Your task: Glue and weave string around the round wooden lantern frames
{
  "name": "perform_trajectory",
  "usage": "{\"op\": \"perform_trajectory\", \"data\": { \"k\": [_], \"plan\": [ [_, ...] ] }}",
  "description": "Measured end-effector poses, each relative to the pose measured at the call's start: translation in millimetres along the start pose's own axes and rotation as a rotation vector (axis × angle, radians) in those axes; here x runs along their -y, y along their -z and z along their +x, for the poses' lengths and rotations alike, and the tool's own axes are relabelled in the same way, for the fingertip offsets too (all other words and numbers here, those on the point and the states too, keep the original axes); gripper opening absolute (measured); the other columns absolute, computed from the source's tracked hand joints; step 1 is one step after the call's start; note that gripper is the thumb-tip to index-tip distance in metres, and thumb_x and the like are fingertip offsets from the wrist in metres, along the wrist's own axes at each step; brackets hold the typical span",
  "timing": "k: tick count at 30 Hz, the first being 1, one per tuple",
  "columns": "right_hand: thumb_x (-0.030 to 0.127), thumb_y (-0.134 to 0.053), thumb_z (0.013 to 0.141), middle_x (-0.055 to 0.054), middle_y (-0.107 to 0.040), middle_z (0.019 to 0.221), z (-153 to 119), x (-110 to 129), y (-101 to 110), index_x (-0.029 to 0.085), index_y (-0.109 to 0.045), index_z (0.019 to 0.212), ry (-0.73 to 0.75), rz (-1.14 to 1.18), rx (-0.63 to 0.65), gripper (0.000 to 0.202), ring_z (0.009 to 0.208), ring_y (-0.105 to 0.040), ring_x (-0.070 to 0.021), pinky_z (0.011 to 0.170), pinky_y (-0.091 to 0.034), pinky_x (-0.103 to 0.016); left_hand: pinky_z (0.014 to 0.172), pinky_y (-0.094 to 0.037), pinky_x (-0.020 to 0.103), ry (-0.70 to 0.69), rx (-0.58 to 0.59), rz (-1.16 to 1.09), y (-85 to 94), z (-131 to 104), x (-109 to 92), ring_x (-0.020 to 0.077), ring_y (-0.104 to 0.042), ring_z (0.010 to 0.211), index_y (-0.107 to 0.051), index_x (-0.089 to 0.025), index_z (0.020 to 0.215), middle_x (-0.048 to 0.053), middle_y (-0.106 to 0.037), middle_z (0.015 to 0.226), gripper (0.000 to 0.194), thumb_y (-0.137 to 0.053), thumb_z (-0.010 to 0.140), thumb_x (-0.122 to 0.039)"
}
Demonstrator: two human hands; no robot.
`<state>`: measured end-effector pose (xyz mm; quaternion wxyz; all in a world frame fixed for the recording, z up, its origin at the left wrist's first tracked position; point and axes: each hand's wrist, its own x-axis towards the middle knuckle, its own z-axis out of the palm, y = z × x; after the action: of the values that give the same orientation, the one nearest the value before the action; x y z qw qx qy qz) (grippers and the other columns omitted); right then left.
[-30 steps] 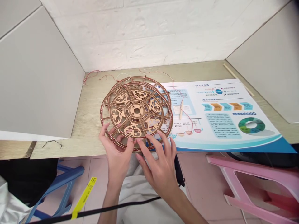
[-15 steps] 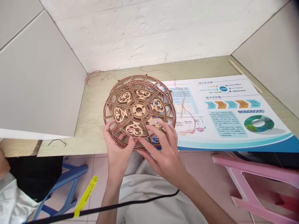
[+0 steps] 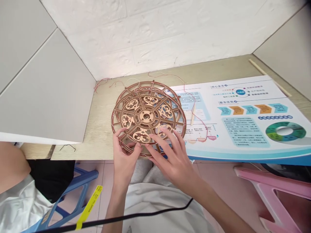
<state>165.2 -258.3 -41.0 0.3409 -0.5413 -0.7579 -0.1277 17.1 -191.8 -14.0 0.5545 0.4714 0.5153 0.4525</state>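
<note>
Round wooden fretwork disc (image 3: 147,117), copper-brown, lies flat on the table (image 3: 102,110) near its front edge. Hub with a centre hole, spokes, heart-shaped scroll cutouts between them. A second disc (image 3: 155,86) of like pattern sits under it, offset toward the wall; its rim shows past the top disc's far edge.

Left hand (image 3: 125,155) at the top disc's near-left rim: thumb laid on the upper face, fingers curled at the edge, so the rim looks pinched, though the underside is hidden. Right hand (image 3: 173,155) just right of it, fingers spread and lying flat on the disc's near-right part, closed on nothing. The two hands sit side by side, almost touching, at the disc's near edge.

Thin red thread (image 3: 191,97) runs from behind the discs, loops right of them, and trails over the printed poster (image 3: 243,123). The poster lies flat right of the discs, its left edge tucked beneath them. A short wooden stick (image 3: 193,114) lies on the poster just right of the discs.

White divider panel (image 3: 46,97) stands left of the discs. A white brick wall (image 3: 155,35) is behind them. Below the table edge, left of the discs: blue stool (image 3: 80,187), yellow tag (image 3: 88,207). Pink stool (image 3: 274,187) is lower right. A black cable (image 3: 136,216) crosses the lap.
</note>
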Motion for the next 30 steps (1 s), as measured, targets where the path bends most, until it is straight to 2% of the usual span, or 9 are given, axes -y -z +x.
{"op": "perform_trajectory", "data": {
  "k": [4,11,17,24,30],
  "plan": [
    [0.016,-0.068,0.095,-0.019,-0.067,0.131,0.3,0.5,0.6,0.012,-0.068,0.116,-0.036,-0.01,-0.006,0.022,0.137,-0.05,-0.0432,0.108,-0.047,-0.069,0.069,-0.064,0.027,-0.018,-0.002,0.044,-2.1,0.1,-3.4,0.0152,-0.074,0.079,-0.048,-0.026,0.127,0.005,-0.067,0.115,0.067,-0.08,0.068,-0.024],
    [0.015,-0.066,0.096,-0.019,-0.069,0.127,0.7,2.5,3.2,0.01,-0.069,0.117,-0.046,-0.017,0.014,0.022,0.136,-0.051,-0.0415,0.106,-0.049,-0.067,0.063,-0.064,0.028,0.009,0.023,0.033,-3.1,0.3,-6.3,0.0172,-0.074,0.072,-0.044,-0.026,0.127,0.001,-0.071,0.096,0.071,-0.08,0.066,-0.023],
    [0.018,-0.068,0.095,-0.019,-0.068,0.13,-1.1,3.4,1.7,0.013,-0.069,0.117,-0.066,0.019,0.021,0.023,0.138,-0.048,-0.0412,0.109,-0.046,-0.067,0.063,-0.062,0.023,0.007,0.008,0.011,-2.9,0.7,-6.2,0.0132,-0.071,0.07,-0.046,-0.026,0.126,0.0,-0.071,0.094,0.07,-0.08,0.064,-0.02],
    [0.018,-0.072,0.092,-0.019,-0.067,0.132,-5.2,6.3,-1.8,0.016,-0.069,0.121,-0.112,0.06,-0.023,0.029,0.143,-0.044,-0.0396,0.111,-0.043,-0.068,0.062,-0.062,0.023,0.018,-0.006,-0.003,-2.7,0.9,-5.3,0.0124,-0.069,0.071,-0.047,-0.028,0.129,-0.001,-0.067,0.096,0.072,-0.08,0.065,-0.021],
    [0.015,-0.072,0.091,-0.014,-0.072,0.122,-7.7,8.8,-2.8,0.019,-0.071,0.119,-0.186,0.069,-0.045,0.028,0.135,-0.053,-0.0346,0.113,-0.042,-0.064,0.059,-0.062,0.024,0.043,-0.046,0.032,-4.3,-0.3,-3.4,0.0124,-0.068,0.069,-0.049,-0.028,0.129,0.0,-0.067,0.098,0.07,-0.079,0.066,-0.021]
  ]
}}
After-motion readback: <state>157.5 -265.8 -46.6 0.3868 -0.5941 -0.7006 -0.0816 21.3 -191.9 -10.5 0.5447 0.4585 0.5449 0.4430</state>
